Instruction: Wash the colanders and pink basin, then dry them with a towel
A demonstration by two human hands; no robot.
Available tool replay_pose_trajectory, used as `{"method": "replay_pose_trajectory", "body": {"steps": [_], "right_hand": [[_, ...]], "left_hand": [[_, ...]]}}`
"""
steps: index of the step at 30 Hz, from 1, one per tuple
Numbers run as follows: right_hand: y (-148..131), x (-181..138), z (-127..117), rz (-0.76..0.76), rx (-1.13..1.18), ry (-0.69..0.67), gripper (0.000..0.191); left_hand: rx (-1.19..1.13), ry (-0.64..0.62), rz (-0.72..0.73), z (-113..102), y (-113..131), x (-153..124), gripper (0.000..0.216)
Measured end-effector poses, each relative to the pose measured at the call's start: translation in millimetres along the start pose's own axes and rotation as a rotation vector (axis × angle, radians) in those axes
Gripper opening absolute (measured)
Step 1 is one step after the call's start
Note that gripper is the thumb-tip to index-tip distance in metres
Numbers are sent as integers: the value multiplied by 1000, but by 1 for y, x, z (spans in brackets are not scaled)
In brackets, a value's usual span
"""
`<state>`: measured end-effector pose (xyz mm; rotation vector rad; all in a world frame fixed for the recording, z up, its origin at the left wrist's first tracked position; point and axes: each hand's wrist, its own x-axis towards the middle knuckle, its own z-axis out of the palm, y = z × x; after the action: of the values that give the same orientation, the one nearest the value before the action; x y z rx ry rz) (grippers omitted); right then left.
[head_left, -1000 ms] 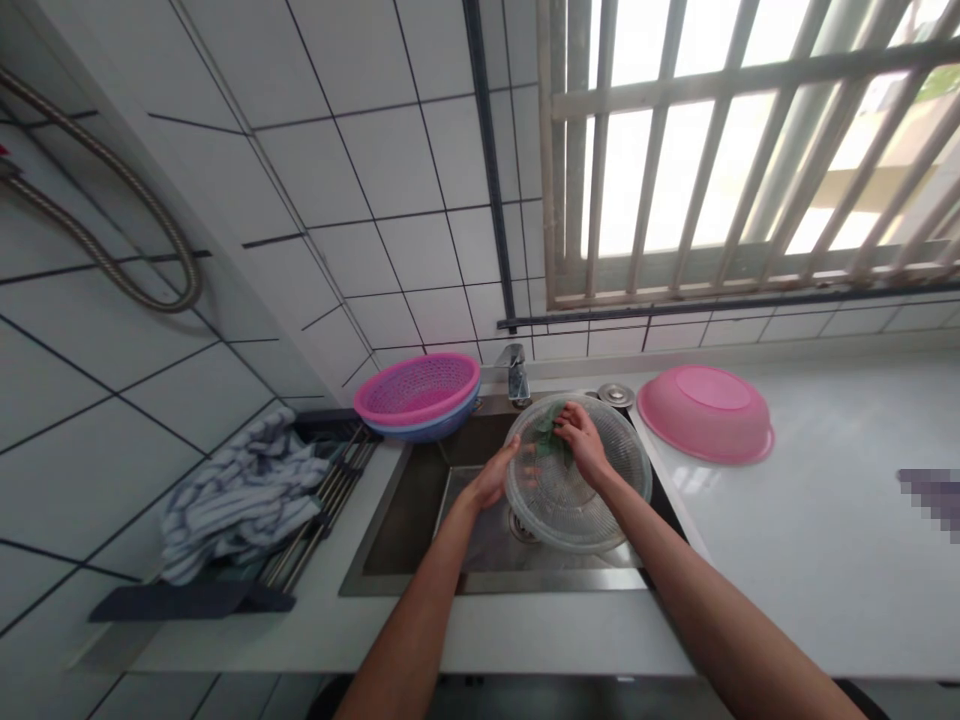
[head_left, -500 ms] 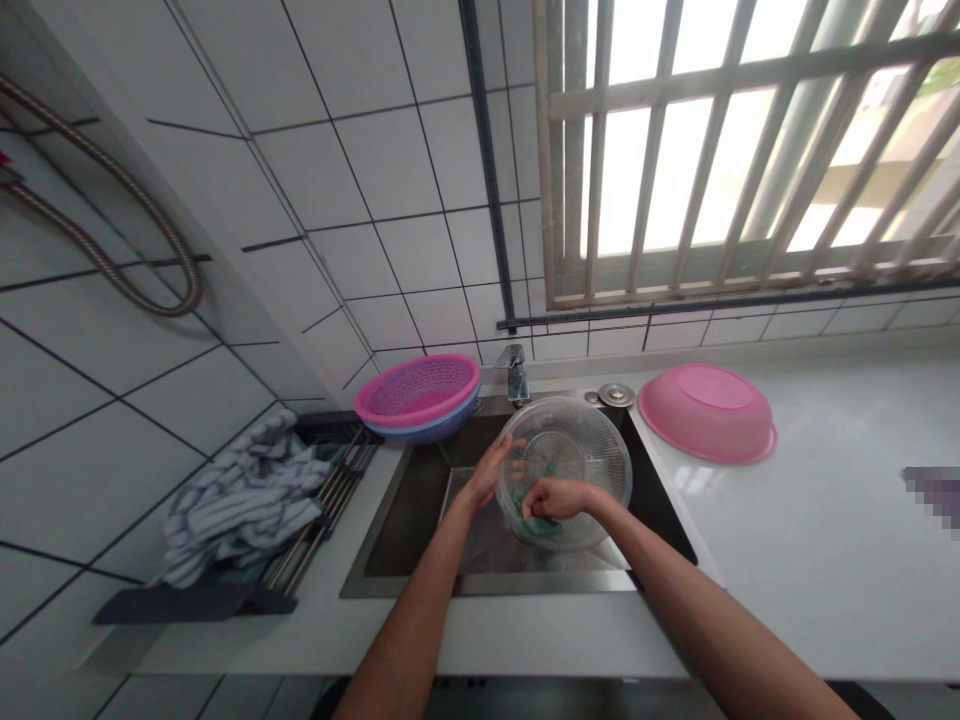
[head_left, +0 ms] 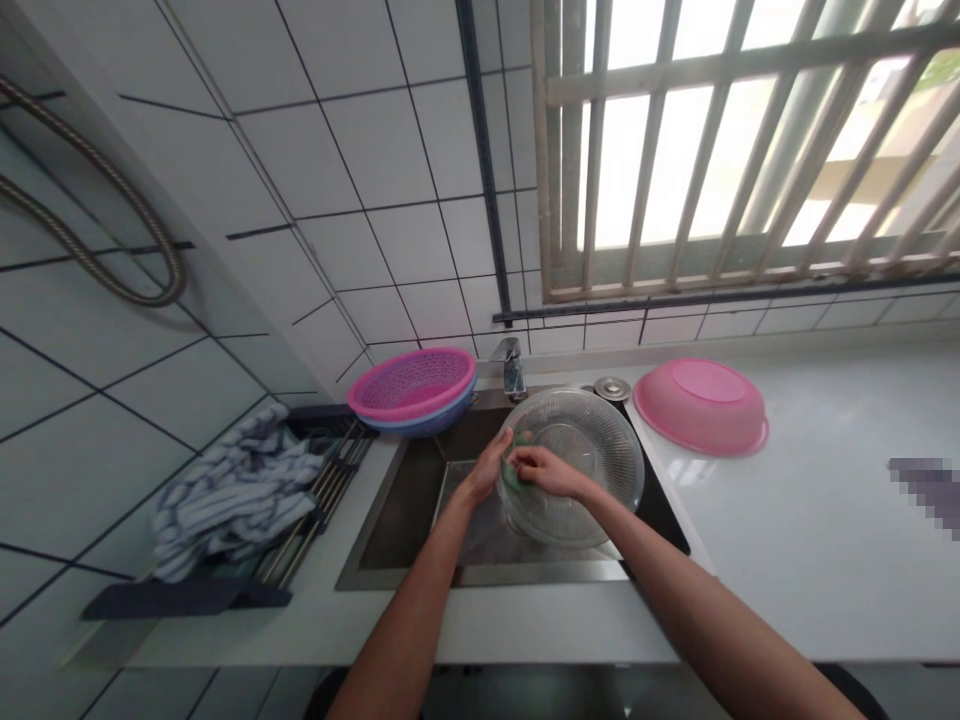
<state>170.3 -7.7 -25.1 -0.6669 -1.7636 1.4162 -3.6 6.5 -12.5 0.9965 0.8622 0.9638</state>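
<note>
A clear ribbed glass bowl (head_left: 592, 470) is tilted over the steel sink (head_left: 405, 500). My left hand (head_left: 487, 470) grips its left rim from outside. Inside the bowl near that same edge, my right hand (head_left: 541, 470) is closed on a green scrubbing cloth (head_left: 512, 472) and presses it against the wall of the bowl. The faucet (head_left: 513, 366) stands just behind the bowl.
A pink colander nested in a blue one (head_left: 412, 388) sits at the sink's back left. An upturned pink basin (head_left: 701, 405) lies on the white counter (head_left: 810, 520) to the right. A striped towel (head_left: 225, 490) lies on a drying rack (head_left: 315, 500) at left. A window grille is behind.
My right hand carried the cloth from the bowl's far rim down to its near edge, then up to its left side. The bowl tilted slightly between frames.
</note>
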Motion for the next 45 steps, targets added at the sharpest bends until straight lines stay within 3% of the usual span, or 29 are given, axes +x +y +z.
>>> {"method": "replay_pose_trajectory", "body": {"steps": [4,7,9,13,16,18,23,25,27,29,32,34,36,40,45], "right_hand": [[12,-7,6,81,-255,-315,12],[11,-7,8,83,-175,-316,13],[7,-3,9,34,-35,-148,19],[-1,8,2,-75,127,418,39],[-4,10,-9,-99,166,614,44],[-5,8,-11,-80,150,537,38],[0,0,7,9,-21,2,15],[2,1,12,-3,31,-39,21],[3,4,8,-37,154,95,35],[3,7,-7,-63,259,358,46],[3,9,-34,-58,331,739,47],[3,8,-44,-58,336,823,45],[2,7,-43,-68,313,762,43],[-2,6,-20,-50,236,520,39],[-3,2,4,16,136,125,30]], "left_hand": [[27,94,-3,-6,6,-3,63],[32,97,-15,-7,4,-2,61],[20,63,-30,-6,0,1,60],[-20,-41,-98,-2,-6,3,56],[-44,-83,-166,0,-6,2,59],[-38,-94,-166,1,-7,1,59],[19,-4,-102,-3,-10,2,53],[9,15,-102,-5,-10,2,55],[-19,-3,-87,-6,-9,2,56],[-28,-32,-103,-4,-7,2,59],[2,-51,-157,-1,-5,0,62],[18,-64,-141,1,-4,-1,62],[34,-101,-91,3,-1,-4,64],[77,-186,16,6,3,-9,69],[52,-102,51,2,-2,-5,69]]}}
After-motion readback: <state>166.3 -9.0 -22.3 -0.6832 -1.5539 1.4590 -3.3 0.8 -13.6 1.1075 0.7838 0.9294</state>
